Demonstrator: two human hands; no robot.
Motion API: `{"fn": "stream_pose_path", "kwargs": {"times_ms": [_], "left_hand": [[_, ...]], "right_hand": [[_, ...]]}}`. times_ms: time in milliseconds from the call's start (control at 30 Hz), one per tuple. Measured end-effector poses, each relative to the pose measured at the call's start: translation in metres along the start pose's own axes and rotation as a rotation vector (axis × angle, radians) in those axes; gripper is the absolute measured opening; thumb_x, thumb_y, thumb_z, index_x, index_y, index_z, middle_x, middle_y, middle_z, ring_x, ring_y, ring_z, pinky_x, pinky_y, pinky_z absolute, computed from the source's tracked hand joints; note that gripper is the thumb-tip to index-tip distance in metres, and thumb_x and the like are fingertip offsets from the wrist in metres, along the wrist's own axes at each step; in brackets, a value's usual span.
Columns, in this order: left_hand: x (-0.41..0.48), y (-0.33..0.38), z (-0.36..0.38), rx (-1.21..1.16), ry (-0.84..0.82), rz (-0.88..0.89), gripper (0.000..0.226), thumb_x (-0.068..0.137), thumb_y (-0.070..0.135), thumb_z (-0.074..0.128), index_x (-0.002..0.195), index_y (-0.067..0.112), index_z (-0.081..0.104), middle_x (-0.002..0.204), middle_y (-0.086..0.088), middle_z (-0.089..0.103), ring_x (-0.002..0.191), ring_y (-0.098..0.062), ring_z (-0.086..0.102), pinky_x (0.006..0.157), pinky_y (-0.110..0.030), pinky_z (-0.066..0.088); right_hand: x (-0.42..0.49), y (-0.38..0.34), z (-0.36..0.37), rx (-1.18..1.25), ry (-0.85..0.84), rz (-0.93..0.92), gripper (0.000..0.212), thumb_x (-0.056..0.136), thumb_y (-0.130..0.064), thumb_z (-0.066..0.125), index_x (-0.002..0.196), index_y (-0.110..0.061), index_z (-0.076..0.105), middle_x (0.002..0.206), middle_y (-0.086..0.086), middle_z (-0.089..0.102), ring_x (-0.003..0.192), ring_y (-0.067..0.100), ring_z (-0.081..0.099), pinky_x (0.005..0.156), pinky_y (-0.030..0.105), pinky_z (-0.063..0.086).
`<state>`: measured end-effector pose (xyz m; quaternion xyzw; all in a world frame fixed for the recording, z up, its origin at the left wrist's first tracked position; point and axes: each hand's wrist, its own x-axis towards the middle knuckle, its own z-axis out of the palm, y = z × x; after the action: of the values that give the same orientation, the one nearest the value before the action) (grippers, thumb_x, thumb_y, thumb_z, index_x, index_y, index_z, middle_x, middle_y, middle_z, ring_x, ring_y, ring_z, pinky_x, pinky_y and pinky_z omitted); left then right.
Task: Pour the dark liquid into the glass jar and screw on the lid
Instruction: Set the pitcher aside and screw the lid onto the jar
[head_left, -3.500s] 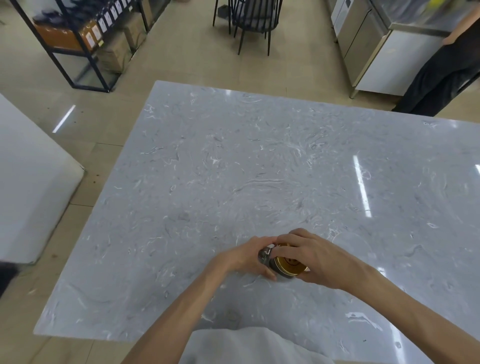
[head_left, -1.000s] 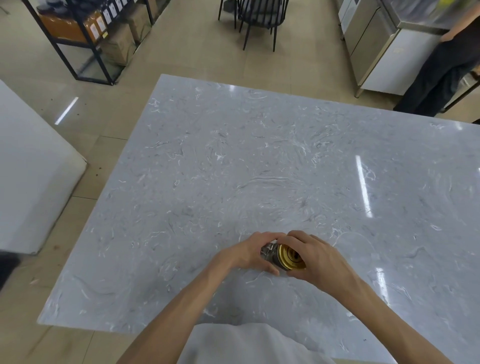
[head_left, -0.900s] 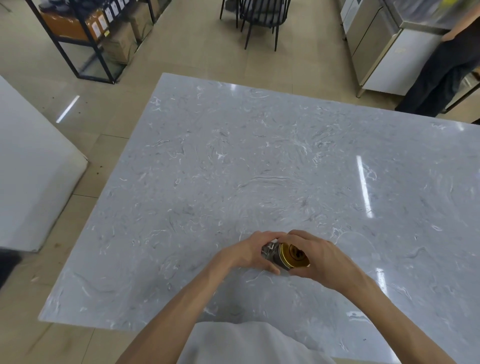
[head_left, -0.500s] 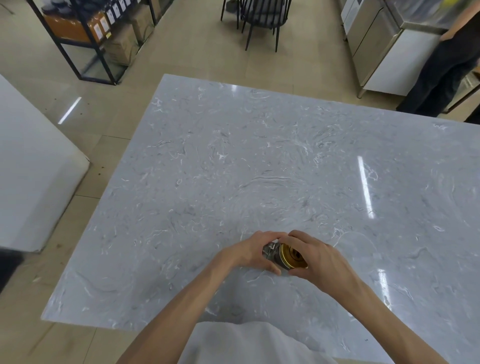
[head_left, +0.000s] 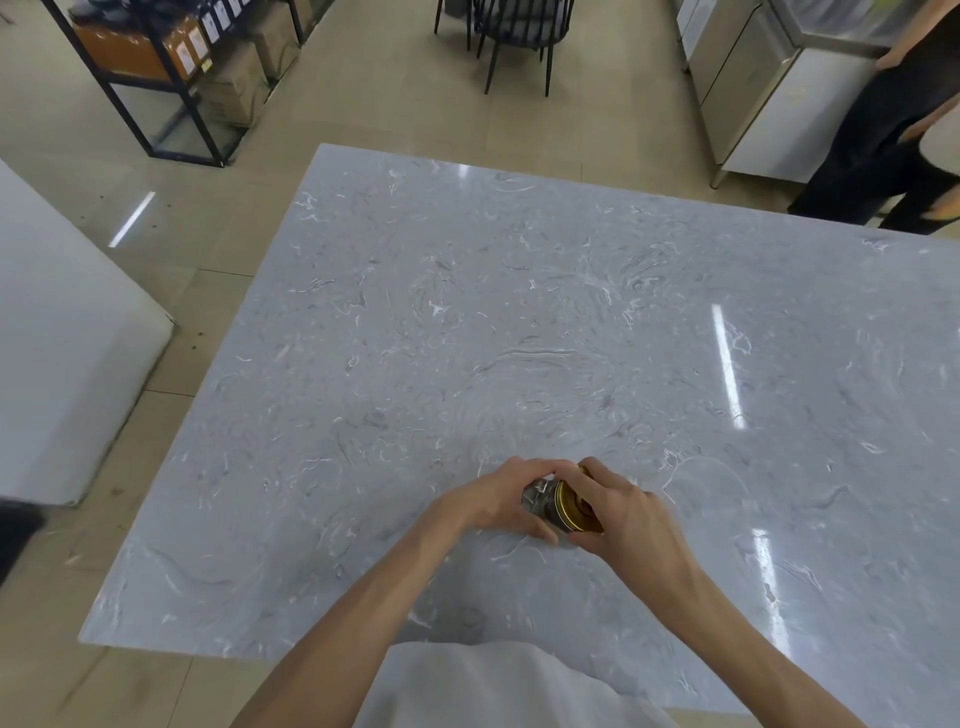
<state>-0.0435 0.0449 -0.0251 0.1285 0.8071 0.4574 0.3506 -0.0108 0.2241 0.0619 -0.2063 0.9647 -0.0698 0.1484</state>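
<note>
A small glass jar (head_left: 539, 500) with dark contents is held just above the grey marble table (head_left: 519, 332), near its front edge. My left hand (head_left: 493, 496) wraps around the jar's glass body. A gold metal lid (head_left: 571, 512) sits on the jar's mouth, and my right hand (head_left: 631, 514) grips this lid from the right. The jar is tilted so the lid faces toward me. Fingers hide most of the glass and the far rim of the lid.
A faint ring mark (head_left: 706, 480) shows on the table right of my hands. Beyond the table stand a black shelf with boxes (head_left: 171, 67), a dark chair (head_left: 514, 31), steel cabinets (head_left: 763, 78) and a person in black (head_left: 883, 135). A white block (head_left: 57, 332) lies left.
Compared with 3.5 s ago, the jar has tipped further so the lid's face turns toward me. My right hand's fingers have shifted around the lid. Both hands stay in the same spot.
</note>
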Motion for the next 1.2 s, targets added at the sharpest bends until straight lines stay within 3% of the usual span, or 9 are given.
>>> {"fn": "stream_pose_path", "kwargs": {"times_ms": [233, 433, 500, 567, 667, 767, 867, 1033, 1200], "left_hand": [[0.003, -0.007, 0.010, 0.006, 0.072, 0.006, 0.089, 0.074, 0.031, 0.094, 0.151, 0.030, 0.049, 0.142, -0.001, 0.063, 0.132, -0.023, 0.059, 0.115, -0.051, 0.048], [0.003, -0.019, 0.019, 0.030, 0.107, -0.034, 0.098, 0.072, 0.045, 0.092, 0.153, 0.046, 0.037, 0.155, 0.005, 0.049, 0.143, -0.018, 0.043, 0.122, -0.043, 0.039], [0.003, -0.021, 0.019, 0.021, 0.105, -0.028, 0.100, 0.073, 0.047, 0.091, 0.154, 0.048, 0.033, 0.157, 0.008, 0.046, 0.145, -0.016, 0.039, 0.122, -0.042, 0.036], [0.002, -0.022, 0.018, 0.011, 0.100, -0.016, 0.099, 0.075, 0.045, 0.091, 0.156, 0.044, 0.033, 0.158, 0.006, 0.045, 0.147, -0.017, 0.038, 0.123, -0.042, 0.035], [0.002, -0.021, 0.018, -0.001, 0.102, -0.002, 0.099, 0.076, 0.040, 0.092, 0.158, 0.037, 0.035, 0.158, 0.003, 0.045, 0.146, -0.018, 0.040, 0.123, -0.041, 0.034], [0.004, -0.022, 0.018, 0.012, 0.102, 0.005, 0.099, 0.077, 0.042, 0.091, 0.158, 0.038, 0.034, 0.158, 0.005, 0.045, 0.146, -0.018, 0.039, 0.123, -0.042, 0.034], [0.004, -0.028, 0.018, -0.010, 0.099, 0.021, 0.098, 0.075, 0.044, 0.091, 0.155, 0.043, 0.035, 0.142, 0.016, 0.044, 0.144, -0.017, 0.041, 0.122, -0.040, 0.035], [0.008, -0.033, 0.002, -0.134, 0.094, 0.169, 0.076, 0.077, 0.025, 0.094, 0.142, 0.033, 0.057, 0.135, 0.012, 0.066, 0.127, -0.012, 0.064, 0.110, -0.038, 0.053], [0.005, -0.032, -0.009, -0.163, 0.173, 0.265, 0.054, 0.076, 0.018, 0.083, 0.121, 0.041, 0.063, 0.113, 0.012, 0.073, 0.107, -0.004, 0.069, 0.091, -0.024, 0.055]], "right_hand": [[-0.003, -0.026, 0.004, -0.132, 0.064, 0.346, 0.067, 0.081, -0.075, 0.049, 0.127, -0.027, 0.041, 0.110, -0.004, 0.054, 0.089, 0.019, 0.063, 0.063, 0.029, 0.050], [-0.011, -0.003, -0.007, -0.139, 0.160, 0.508, 0.091, 0.070, -0.087, -0.002, 0.080, -0.018, 0.057, 0.075, -0.004, 0.063, 0.072, 0.021, 0.065, 0.056, 0.030, 0.037], [-0.013, 0.009, -0.008, 0.025, 0.205, 0.380, 0.081, 0.083, -0.080, 0.013, 0.109, -0.022, 0.062, 0.103, -0.004, 0.071, 0.091, 0.024, 0.067, 0.068, 0.033, 0.049], [-0.015, 0.012, -0.012, 0.135, 0.190, 0.291, 0.067, 0.090, -0.072, 0.027, 0.138, -0.029, 0.043, 0.109, -0.004, 0.073, 0.096, 0.023, 0.069, 0.078, 0.039, 0.057], [-0.018, 0.018, -0.014, 0.077, 0.363, 0.315, 0.066, 0.089, -0.071, 0.025, 0.137, -0.028, 0.041, 0.083, -0.007, 0.073, 0.074, 0.019, 0.070, 0.066, 0.037, 0.058], [-0.018, 0.017, -0.011, 0.271, 0.205, 0.163, 0.064, 0.093, -0.067, 0.033, 0.149, -0.038, 0.024, 0.130, -0.013, 0.059, 0.112, 0.011, 0.061, 0.092, 0.036, 0.051], [-0.015, 0.022, -0.002, 0.131, 0.223, 0.219, 0.070, 0.090, -0.072, 0.025, 0.146, -0.032, 0.032, 0.119, -0.008, 0.067, 0.100, 0.015, 0.066, 0.083, 0.034, 0.056], [0.013, 0.017, 0.019, 0.179, 0.245, -0.382, 0.046, 0.094, -0.055, 0.049, 0.128, -0.025, 0.058, 0.129, 0.001, 0.054, 0.119, 0.019, 0.048, 0.095, 0.031, 0.049], [0.051, 0.002, 0.056, 0.265, 0.528, -0.307, 0.028, 0.077, -0.024, 0.073, 0.102, -0.015, 0.067, 0.106, 0.008, 0.062, 0.095, 0.026, 0.058, 0.079, 0.036, 0.051]]}}
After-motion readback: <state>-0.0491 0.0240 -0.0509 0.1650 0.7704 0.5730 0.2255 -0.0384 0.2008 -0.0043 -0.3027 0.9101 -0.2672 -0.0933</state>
